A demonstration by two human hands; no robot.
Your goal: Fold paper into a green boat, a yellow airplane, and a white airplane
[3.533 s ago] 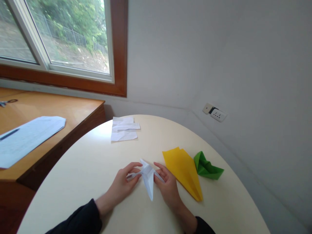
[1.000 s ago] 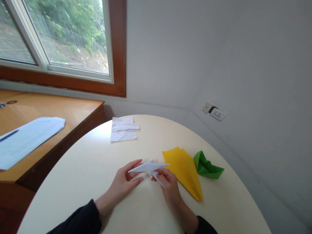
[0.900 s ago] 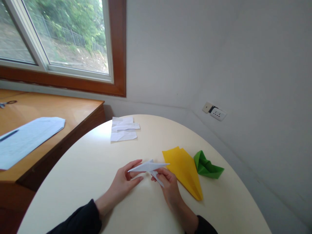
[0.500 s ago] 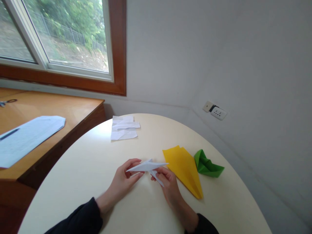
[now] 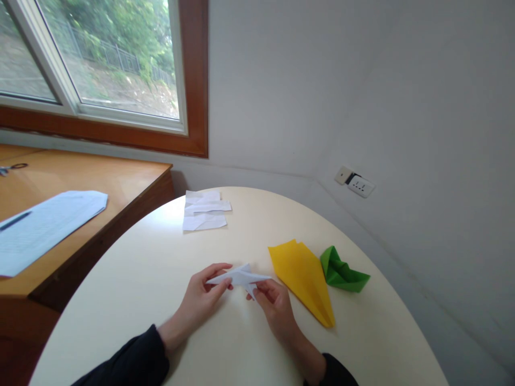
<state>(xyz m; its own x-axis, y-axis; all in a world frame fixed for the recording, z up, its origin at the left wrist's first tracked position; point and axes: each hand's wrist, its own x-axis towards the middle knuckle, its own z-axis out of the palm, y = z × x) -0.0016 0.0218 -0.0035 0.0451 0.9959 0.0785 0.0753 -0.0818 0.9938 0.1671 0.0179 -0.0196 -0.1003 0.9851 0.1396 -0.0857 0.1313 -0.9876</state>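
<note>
A folded white paper figure (image 5: 240, 276) with pointed, wing-like ends is held between my two hands above the round table. My left hand (image 5: 204, 292) pinches its left point, thumb on the near side. My right hand (image 5: 274, 306) has its fingers closed on the lower right flap, partly covering it. To the right of that hand lies a folded yellow paper plane (image 5: 303, 279), flat on the table. Beside it sits a green folded paper boat (image 5: 341, 272).
Several white paper pieces (image 5: 206, 210) lie at the round table's (image 5: 153, 268) far edge. On the wooden desk (image 5: 132, 170) at left are printed sheets (image 5: 60, 222), a dark pen (image 5: 15, 221) and scissors (image 5: 13, 169). A wall socket (image 5: 361, 185) is at the right.
My left thumb has come up onto the white paper figure and now presses on it. The figure's right point has dipped and moved slightly left, and my right hand has shifted a little.
</note>
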